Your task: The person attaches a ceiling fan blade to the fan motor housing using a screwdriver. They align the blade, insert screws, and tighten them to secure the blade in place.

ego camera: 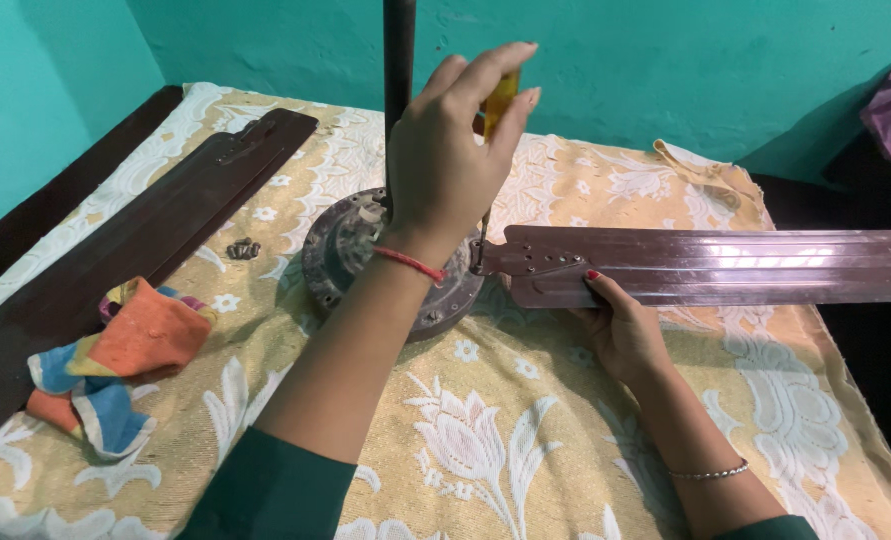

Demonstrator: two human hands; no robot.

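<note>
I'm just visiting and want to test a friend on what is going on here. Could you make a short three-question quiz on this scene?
1. True or false: the left hand holds a screwdriver with a yellow handle upright over the fan motor.
2. What does the right hand steady?
A. the folded cloth
B. the fan blade at the motor
C. the dark rod
3. Fill in: a second, loose blade lies on the ____ side of the bed cover, beside a colourful cloth.

Key: 1 true. 2 B, the fan blade. 3 left.
</note>
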